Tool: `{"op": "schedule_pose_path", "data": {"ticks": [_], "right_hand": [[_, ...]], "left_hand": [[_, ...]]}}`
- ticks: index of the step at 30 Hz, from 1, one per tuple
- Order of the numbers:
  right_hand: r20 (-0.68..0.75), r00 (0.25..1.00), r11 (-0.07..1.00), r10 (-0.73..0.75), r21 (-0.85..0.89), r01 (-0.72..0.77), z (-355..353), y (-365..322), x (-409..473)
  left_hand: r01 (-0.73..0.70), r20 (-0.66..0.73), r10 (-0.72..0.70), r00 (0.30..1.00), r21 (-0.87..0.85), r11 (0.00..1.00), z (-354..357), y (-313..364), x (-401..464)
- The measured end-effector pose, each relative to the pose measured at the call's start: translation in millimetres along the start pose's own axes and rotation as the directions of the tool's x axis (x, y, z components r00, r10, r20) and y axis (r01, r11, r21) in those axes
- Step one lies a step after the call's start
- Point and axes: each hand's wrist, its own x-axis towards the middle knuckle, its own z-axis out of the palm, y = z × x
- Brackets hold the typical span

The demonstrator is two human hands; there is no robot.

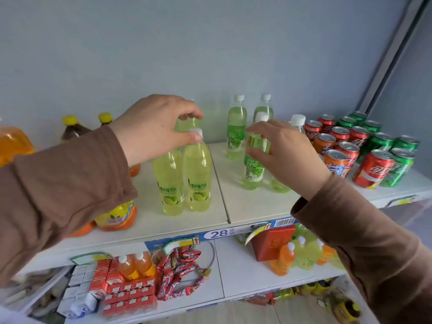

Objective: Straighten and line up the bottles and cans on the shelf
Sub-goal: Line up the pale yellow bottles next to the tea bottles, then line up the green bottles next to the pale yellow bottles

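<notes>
A: What sits nearest, low in the frame?
B: A lower shelf (257,270) with red cartons (127,293), wrapped sweets (180,272) and small orange bottles (138,265); a red box (272,242) at lower right.

A: And above that?
B: The top shelf (257,204), with a "28" tag (219,233) on its front edge. Two yellow-green bottles (184,178) stand upright side by side at centre. The left hand (152,129) pinches the white cap of the right one between thumb and fingers.

A: The right hand (282,153)?
B: Fingers spread and loosely curved around a green bottle (253,169), right of centre; whether it actually grips, I cannot tell.

A: Further back?
B: Two more green bottles (236,134) near the wall, cans (364,150) in rows at the right, dark bottles (74,129) with yellow caps at the left.
</notes>
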Motion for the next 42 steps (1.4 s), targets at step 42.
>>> {"op": "schedule_pose_path", "data": {"ticks": [42], "right_hand": [[-0.045,0.993,0.993,-0.106,0.054,0.109,186.6,151.4,-147.7]], "left_hand": [[0.190,-0.127,-0.188,0.974,0.005,0.982,320.1,71.7,-66.0]]}}
